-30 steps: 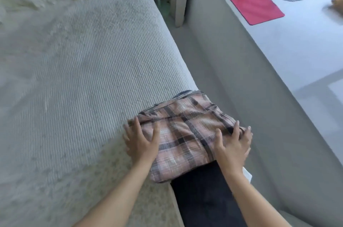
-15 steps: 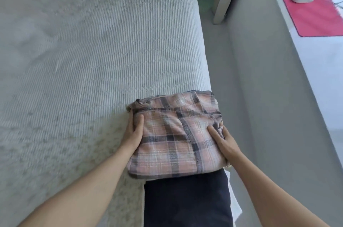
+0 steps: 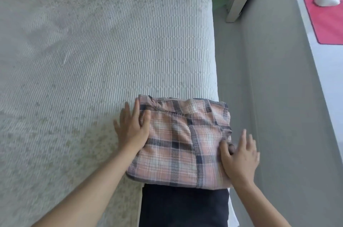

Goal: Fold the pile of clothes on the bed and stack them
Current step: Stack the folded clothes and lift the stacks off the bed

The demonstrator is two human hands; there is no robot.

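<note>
Head view shows the folded plaid shirt [image 3: 182, 141] at the bed's [image 3: 104, 56] 5 o'clock edge; the left hand [image 3: 132, 130] and right hand [image 3: 239, 158] have slid to its sides, fingers flat, squaring it; folding looks done.

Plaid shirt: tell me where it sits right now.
In the head view the folded plaid shirt lies at the bed's right edge, lower centre, between the left hand and right hand, just beyond a dark garment.
</note>
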